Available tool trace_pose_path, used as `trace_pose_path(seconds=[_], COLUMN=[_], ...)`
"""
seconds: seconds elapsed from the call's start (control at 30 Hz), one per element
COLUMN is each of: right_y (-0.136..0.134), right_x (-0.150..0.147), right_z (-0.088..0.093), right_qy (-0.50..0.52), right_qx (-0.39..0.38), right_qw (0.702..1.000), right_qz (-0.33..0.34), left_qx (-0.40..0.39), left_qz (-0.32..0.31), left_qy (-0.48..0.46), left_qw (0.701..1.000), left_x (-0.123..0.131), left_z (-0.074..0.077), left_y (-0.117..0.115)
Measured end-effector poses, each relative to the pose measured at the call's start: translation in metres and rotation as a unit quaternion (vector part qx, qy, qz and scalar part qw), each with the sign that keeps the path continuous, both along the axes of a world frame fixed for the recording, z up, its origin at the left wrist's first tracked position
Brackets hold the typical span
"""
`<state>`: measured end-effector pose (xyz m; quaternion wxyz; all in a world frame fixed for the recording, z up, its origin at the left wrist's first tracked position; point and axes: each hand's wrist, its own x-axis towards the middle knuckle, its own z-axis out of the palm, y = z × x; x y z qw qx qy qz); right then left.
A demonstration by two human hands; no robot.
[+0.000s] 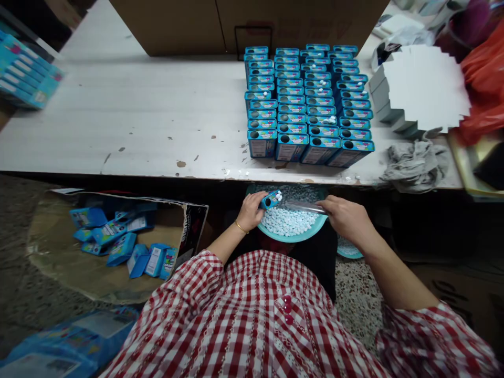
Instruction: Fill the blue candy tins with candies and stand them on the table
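Observation:
My left hand (251,211) is closed around a small blue candy box (269,200), tilted over a turquoise basin (315,229). White candies (279,196) show at the box's open end. My right hand (348,218) grips a clear, narrow scoop or tube (305,207), whose far end reaches toward the box; its exact shape is hard to make out. Many small white candies (285,223) fill the basin, which rests at my lap below the table edge.
Rows of upright blue boxes (291,128) stand on the white table (157,121), a few with candies on top. Left below, a cardboard carton (59,252) holds several blue boxes (112,231). A grey cloth (415,163) and white stacked card (425,89) lie right. A large cardboard box (189,26) stands behind.

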<state>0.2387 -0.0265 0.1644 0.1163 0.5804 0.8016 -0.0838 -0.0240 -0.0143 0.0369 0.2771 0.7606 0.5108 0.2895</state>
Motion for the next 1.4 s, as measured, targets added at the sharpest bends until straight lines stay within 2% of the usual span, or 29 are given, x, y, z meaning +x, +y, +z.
trace_pose_path(seconds=[0.13,0.27,0.4,0.57,0.63,0.7,0.77,0.83,0.97,1.03,1.1,1.23,1.3,1.4], right_y=[-0.001,0.002,0.009,0.016,0.018,0.018,0.017,0.015,0.013,0.013,0.014,0.016,0.017,0.016], right_x=[0.023,0.024,0.003,-0.047,-0.056,-0.052,-0.040,-0.023,0.001,0.003,-0.003,-0.028,-0.041,-0.056], right_z=[-0.055,-0.099,-0.134,-0.178,-0.188,-0.191,-0.185,-0.170,-0.122,-0.092,-0.063,-0.013,0.005,0.023], right_qy=[0.010,0.000,0.034,0.176,0.200,0.231,0.260,0.303,0.402,0.398,0.347,0.135,0.043,-0.030], right_qx=[-0.047,-0.071,-0.086,-0.099,-0.100,-0.103,-0.102,-0.092,-0.068,-0.060,-0.052,-0.054,-0.062,-0.068], right_qw=[0.997,0.995,0.994,0.966,0.959,0.952,0.945,0.935,0.906,0.911,0.935,0.989,0.997,0.996], right_qz=[-0.067,-0.074,-0.066,-0.162,-0.174,-0.175,-0.169,-0.159,-0.118,-0.089,-0.059,-0.008,0.017,0.052], left_qx=[0.006,-0.016,-0.042,-0.068,-0.079,-0.084,-0.084,-0.080,-0.073,-0.065,-0.057,-0.053,-0.051,-0.053], left_qz=[0.003,0.020,0.043,0.115,0.139,0.145,0.144,0.141,0.105,0.077,0.052,0.023,0.018,0.019], left_qy=[0.028,-0.034,-0.138,-0.176,-0.178,-0.180,-0.179,-0.174,-0.157,-0.142,-0.119,-0.081,-0.069,-0.050], left_qw=[1.000,0.999,0.989,0.975,0.971,0.969,0.970,0.971,0.979,0.985,0.990,0.995,0.996,0.997], left_x=[-0.012,-0.023,-0.029,-0.034,-0.038,-0.043,-0.045,-0.044,-0.028,-0.017,-0.006,0.009,0.012,0.013], left_z=[0.007,0.011,0.012,0.004,0.002,0.000,-0.001,-0.001,-0.001,-0.002,-0.003,-0.004,-0.004,-0.003], left_y=[-0.003,-0.003,-0.009,-0.021,-0.024,-0.025,-0.024,-0.022,-0.015,-0.012,-0.010,-0.008,-0.008,-0.008])
